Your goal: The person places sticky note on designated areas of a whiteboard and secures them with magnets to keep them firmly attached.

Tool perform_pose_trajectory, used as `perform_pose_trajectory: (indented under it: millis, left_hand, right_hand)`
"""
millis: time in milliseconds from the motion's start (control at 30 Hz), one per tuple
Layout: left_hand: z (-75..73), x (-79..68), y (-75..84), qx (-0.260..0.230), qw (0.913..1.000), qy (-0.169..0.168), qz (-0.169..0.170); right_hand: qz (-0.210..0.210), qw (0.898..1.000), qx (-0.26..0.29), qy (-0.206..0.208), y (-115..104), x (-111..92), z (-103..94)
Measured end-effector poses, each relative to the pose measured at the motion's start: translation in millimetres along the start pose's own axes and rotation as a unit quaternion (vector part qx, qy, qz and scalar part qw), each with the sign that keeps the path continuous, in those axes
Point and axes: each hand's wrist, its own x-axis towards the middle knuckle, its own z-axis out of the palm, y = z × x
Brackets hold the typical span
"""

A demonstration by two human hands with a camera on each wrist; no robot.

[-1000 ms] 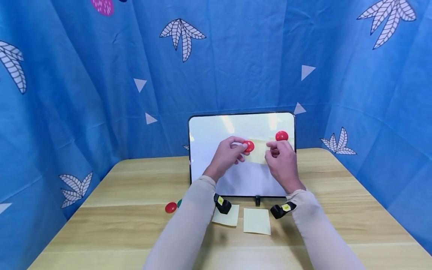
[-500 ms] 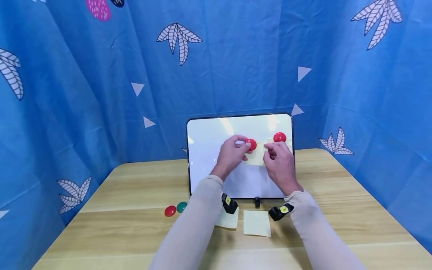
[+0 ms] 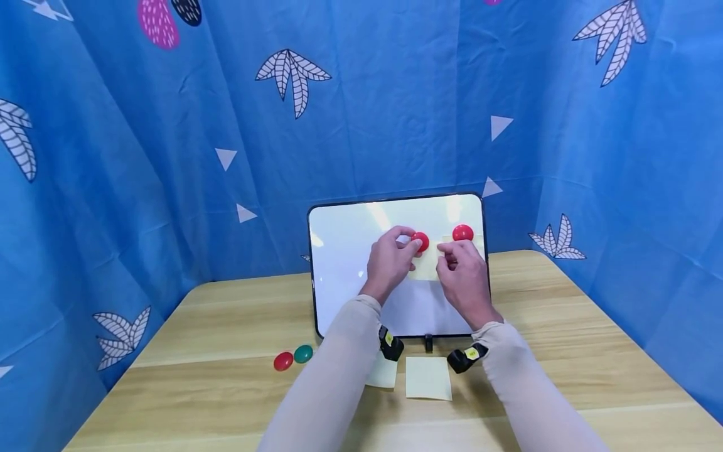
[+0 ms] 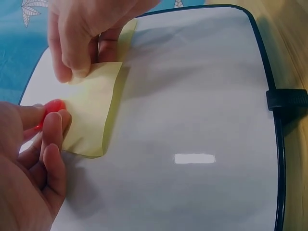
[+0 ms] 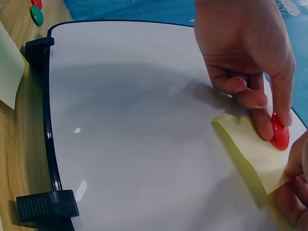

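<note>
My left hand (image 3: 390, 260) pinches a round red magnet (image 3: 420, 242) between thumb and fingers, at the upper edge of a pale yellow sticky note (image 4: 91, 113). The right hand (image 3: 465, 276) pinches that note near its upper right corner. In the left wrist view the note's lower edge stands a little off the whiteboard (image 3: 341, 270). A second red magnet (image 3: 462, 232) sits on the board just above the right hand, over another yellow note (image 3: 478, 243) mostly hidden by that hand.
Two more yellow notes lie on the table before the board; the right one (image 3: 428, 378) shows fully, the left one (image 3: 384, 371) is partly under the left forearm. A red magnet (image 3: 283, 361) and a green magnet (image 3: 303, 354) lie left. Black clips (image 5: 47, 206) support the board.
The left hand has moved slightly up and right over the board with the red magnet. The right hand still pinches the note. The head view has shifted a little.
</note>
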Motion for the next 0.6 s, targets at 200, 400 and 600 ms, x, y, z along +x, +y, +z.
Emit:
perform_pose_trajectory:
  millis: [200,400,600]
  left_hand:
    - [1.4,-3.1,3.3,0.08,0.9962,0.03,0.016]
    - [2.3,-3.7,4.8,0.153,0.9861,0.048,0.044]
    - [2.9,-4.3,3.7,0.161,0.9849,0.048,0.041]
  right_hand:
    - [-0.009,1.0,0.004,0.006,0.0,-0.6,-0.6]
    - [-0.01,1.0,-0.001,0.007,-0.5,0.6,-1.2]
    - [-0.011,1.0,-0.003,0.006,0.1,-1.1,-0.6]
